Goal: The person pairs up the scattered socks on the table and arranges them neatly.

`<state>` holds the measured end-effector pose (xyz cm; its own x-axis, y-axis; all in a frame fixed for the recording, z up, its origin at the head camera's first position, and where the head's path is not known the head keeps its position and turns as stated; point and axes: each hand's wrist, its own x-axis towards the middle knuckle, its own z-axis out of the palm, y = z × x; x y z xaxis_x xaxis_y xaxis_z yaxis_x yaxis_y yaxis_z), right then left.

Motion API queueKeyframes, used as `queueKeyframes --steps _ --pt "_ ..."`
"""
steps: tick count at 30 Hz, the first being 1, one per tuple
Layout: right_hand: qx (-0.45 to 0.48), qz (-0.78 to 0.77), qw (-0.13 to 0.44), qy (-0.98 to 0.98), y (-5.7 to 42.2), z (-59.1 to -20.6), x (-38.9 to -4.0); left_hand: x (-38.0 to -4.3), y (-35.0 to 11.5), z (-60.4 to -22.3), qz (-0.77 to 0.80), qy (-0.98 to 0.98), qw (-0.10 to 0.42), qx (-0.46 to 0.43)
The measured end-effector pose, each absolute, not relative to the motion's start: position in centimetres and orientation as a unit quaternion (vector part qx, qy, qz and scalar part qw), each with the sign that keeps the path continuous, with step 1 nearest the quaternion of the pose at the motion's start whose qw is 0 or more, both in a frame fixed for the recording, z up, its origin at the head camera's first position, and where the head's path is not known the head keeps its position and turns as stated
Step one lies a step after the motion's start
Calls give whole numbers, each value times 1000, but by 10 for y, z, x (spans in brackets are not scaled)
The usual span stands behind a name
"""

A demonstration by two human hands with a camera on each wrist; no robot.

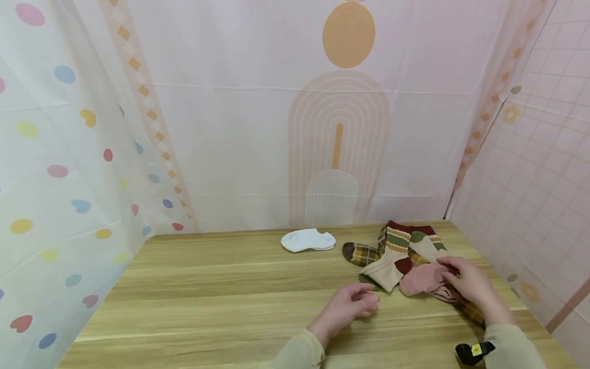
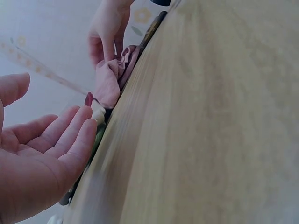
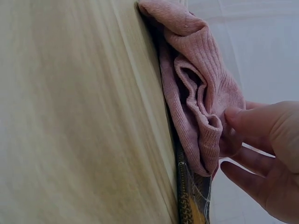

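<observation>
A pink sock [image 1: 423, 279], folded into a bundle, lies on the near side of a sock pile. At its right edge, my right hand [image 1: 470, 282] pinches the cloth; in the right wrist view the thumb [image 3: 238, 119] presses on the sock's ribbed fabric [image 3: 212, 60], with a finger behind it. My left hand [image 1: 348, 307] hovers left of the pile, fingers loosely bent and palm bare in the left wrist view. Closest to it is a cream sock [image 1: 389, 266] with striped cuff, dark red heel and green toe.
Brown-yellow plaid socks [image 1: 364, 253] and another cream sock [image 1: 426, 247] with a green patch lie in the pile. White socks [image 1: 308, 240] rest near the table's back edge. A black strap piece with a yellow label [image 1: 475, 352] sits by the right sleeve. Printed curtains [image 1: 230, 154] border the wooden table [image 1: 193, 297].
</observation>
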<state>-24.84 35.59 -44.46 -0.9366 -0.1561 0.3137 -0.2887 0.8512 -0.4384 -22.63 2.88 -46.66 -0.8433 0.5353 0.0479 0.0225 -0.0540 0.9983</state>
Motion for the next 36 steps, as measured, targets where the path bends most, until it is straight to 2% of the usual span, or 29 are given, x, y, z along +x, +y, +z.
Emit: queueKeyframes --steps 12,18,26,36 --pt "93 268 174 -943 358 -442 -237 -222 37 -467 703 663 188 176" --pt "140 295 207 -922 358 -443 -224 -223 39 -467 698 667 183 186" --pt "193 306 204 -910 362 -446 -215 -222 39 -466 695 668 186 189" --pt "302 354 195 -863 357 -454 -210 -223 38 -468 694 670 181 190"
